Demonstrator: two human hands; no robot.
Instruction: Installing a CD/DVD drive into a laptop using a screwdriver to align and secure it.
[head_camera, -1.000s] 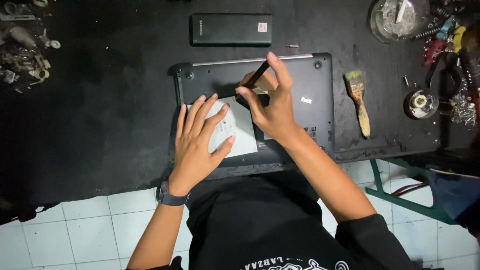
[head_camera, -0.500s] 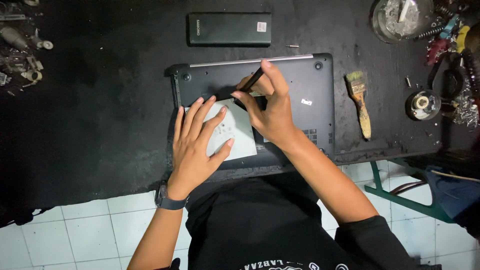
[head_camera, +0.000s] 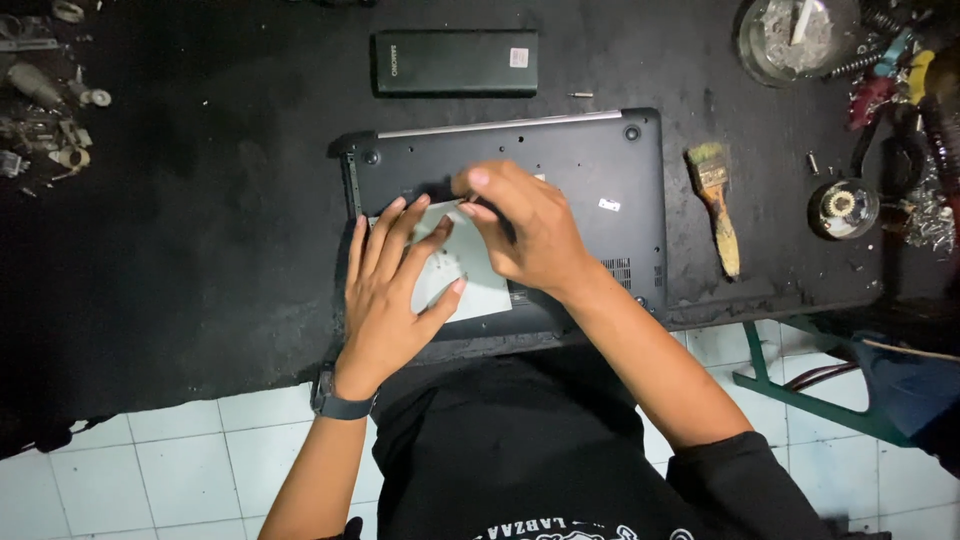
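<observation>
Dark bench (head_camera: 180, 250), top-down head view. Laptop (head_camera: 590, 170) lies upside down, black bottom cover up, at the near edge of the bench, middle. A pale grey rectangular panel (head_camera: 480, 290) sits on the cover's near-left part. Left hand (head_camera: 385, 290) flat, fingers spread wide, palm down on the panel, pressing it; grips nothing. Dark watch (head_camera: 340, 405) on the left wrist. Right hand (head_camera: 525, 230) lies just beside the left, over the panel's far edge, fingers curled narrow with the tips pinched together at a dark spot on the cover; blurred, so cannot tell whether it holds anything. The two hands' fingertips nearly touch. Black flat rectangular block (head_camera: 455, 62) lies beyond the laptop toward the far edge, apart from it. Small screw (head_camera: 580, 95) between the block and the laptop. Worn paintbrush (head_camera: 718, 205) just right of the laptop, handle pointing to the near edge. Round metal part (head_camera: 842, 208) further right. Clear round bowl (head_camera: 790, 40) at the far right corner, with coloured tools (head_camera: 895, 70) beside it. Scattered small metal parts (head_camera: 45, 120) at the far left corner. White tiled floor (head_camera: 180, 460) below the near edge.
</observation>
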